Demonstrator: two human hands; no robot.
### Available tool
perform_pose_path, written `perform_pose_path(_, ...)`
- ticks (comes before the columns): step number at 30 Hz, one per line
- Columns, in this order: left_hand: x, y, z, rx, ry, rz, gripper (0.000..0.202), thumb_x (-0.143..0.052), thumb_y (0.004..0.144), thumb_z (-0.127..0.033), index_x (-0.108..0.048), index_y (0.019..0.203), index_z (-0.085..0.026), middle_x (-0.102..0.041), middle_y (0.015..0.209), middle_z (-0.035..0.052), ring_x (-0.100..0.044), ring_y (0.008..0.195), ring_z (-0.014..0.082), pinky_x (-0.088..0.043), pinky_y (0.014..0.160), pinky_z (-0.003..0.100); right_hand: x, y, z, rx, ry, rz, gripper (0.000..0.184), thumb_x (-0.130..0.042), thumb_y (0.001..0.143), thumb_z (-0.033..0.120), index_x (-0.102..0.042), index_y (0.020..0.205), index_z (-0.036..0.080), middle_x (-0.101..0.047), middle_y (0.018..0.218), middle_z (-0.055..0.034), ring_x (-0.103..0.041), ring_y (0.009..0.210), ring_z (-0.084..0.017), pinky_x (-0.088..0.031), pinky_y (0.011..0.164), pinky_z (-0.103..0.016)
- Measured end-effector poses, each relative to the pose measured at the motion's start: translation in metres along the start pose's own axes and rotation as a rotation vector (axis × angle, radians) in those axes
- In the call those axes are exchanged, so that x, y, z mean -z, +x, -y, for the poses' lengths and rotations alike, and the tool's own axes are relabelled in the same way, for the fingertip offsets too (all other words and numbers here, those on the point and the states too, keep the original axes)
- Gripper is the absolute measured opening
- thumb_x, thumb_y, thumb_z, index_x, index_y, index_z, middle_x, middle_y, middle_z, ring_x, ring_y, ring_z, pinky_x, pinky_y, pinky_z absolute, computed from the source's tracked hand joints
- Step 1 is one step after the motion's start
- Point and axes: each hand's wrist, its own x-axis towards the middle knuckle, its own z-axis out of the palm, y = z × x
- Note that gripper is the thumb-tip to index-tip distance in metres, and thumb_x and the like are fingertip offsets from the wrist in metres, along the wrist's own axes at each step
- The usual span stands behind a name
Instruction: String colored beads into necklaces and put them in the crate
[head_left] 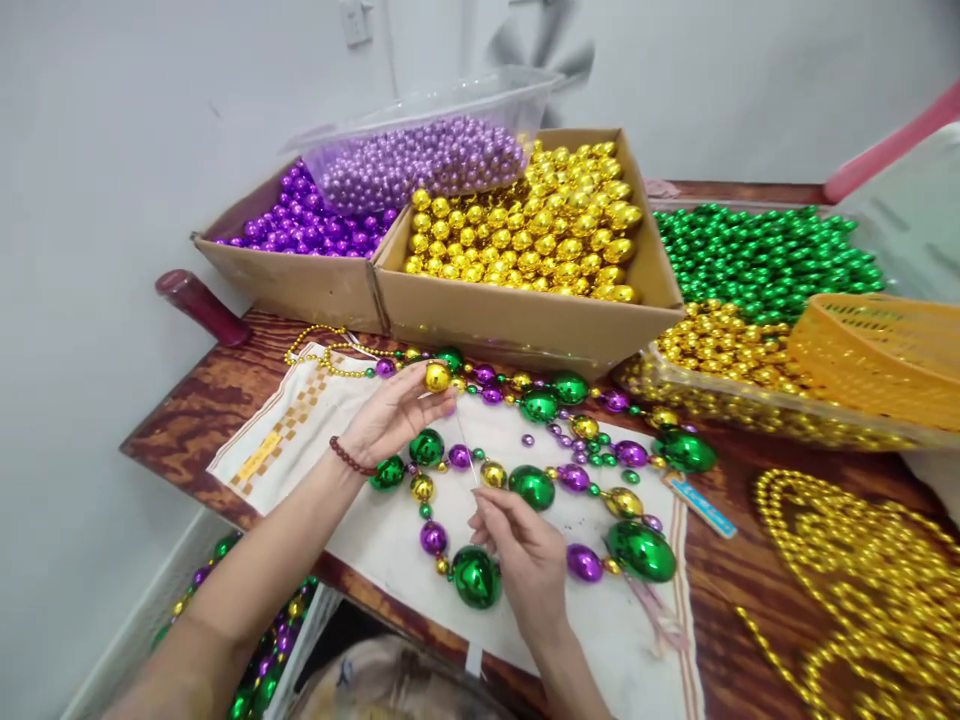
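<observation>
My left hand is raised above the white cloth, its fingers closed on a shiny gold bead. A thin pale thread runs down from near that bead to my right hand, which pinches its lower end. Whether a needle is on it I cannot tell. Around both hands lies a strung bead necklace of green, purple and gold beads, large green ones among them. A big green bead rests just left of my right hand. Small loose purple and green beads are on the cloth.
Behind stand cardboard boxes of purple beads and gold beads, with a clear tub on top. At right are green beads, a yellow basket and gold bead strands. A dark red bottle-like object stands left.
</observation>
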Motion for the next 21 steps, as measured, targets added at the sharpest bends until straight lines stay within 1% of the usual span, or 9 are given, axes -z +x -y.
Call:
perform_pose_path(3, 0.004, -0.001, 0.001, 0.043, -0.102, -0.028, 0.011, -0.069, 0.088, -0.022, -0.069, 0.092, -0.012, -0.073, 0.09, 0.0068, -0.073, 0.088, 0.019, -0.058, 0.088, 0.035, -0.004, -0.004, 0.0, 0.008, -0.035, 0.003, 0.015, -0.062, 0.091, 0.028, -0.073, 0.087, 0.018, -0.064, 0.061, 0.0008, -0.06, 0.047, -0.01, -0.047, 0.045, -0.018)
perform_pose_path(6, 0.006, -0.001, 0.001, 0.06, -0.147, -0.017, 0.01, -0.068, 0.088, -0.02, -0.069, 0.091, -0.01, -0.074, 0.09, 0.0072, -0.072, 0.085, 0.0186, -0.059, 0.089, 0.036, -0.005, -0.007, 0.0, 0.011, -0.056, -0.01, 0.015, -0.061, 0.091, 0.028, -0.073, 0.088, 0.019, -0.063, 0.06, 0.0018, -0.058, 0.045, -0.009, -0.046, 0.044, -0.018)
perform_pose_path(9, 0.009, -0.002, 0.002, 0.046, -0.153, -0.019, 0.009, -0.068, 0.088, -0.019, -0.068, 0.092, -0.011, -0.074, 0.089, 0.0067, -0.072, 0.086, 0.0193, -0.059, 0.091, 0.038, -0.004, -0.007, 0.001, 0.016, -0.077, 0.007, 0.014, -0.062, 0.091, 0.027, -0.073, 0.087, 0.019, -0.062, 0.058, 0.0025, -0.057, 0.043, -0.009, -0.045, 0.043, -0.017)
perform_pose_path(13, 0.012, -0.001, 0.004, 0.044, -0.15, -0.015, 0.01, -0.067, 0.089, -0.021, -0.068, 0.091, -0.011, -0.073, 0.091, 0.0066, -0.072, 0.087, 0.0198, -0.058, 0.093, 0.041, -0.004, -0.007, 0.001, 0.012, -0.097, 0.017, 0.015, -0.061, 0.09, 0.028, -0.073, 0.087, 0.019, -0.062, 0.057, 0.0025, -0.057, 0.043, -0.009, -0.045, 0.044, -0.018)
perform_pose_path(21, 0.015, 0.0, 0.006, 0.008, -0.095, -0.008, 0.01, -0.066, 0.09, -0.021, -0.068, 0.094, -0.012, -0.073, 0.092, 0.0061, -0.073, 0.088, 0.0202, -0.059, 0.092, 0.042, -0.007, -0.01, -0.004, -0.023, -0.11, 0.014, 0.017, -0.06, 0.091, 0.029, -0.073, 0.086, 0.019, -0.061, 0.057, 0.0029, -0.057, 0.044, -0.009, -0.045, 0.045, -0.018)
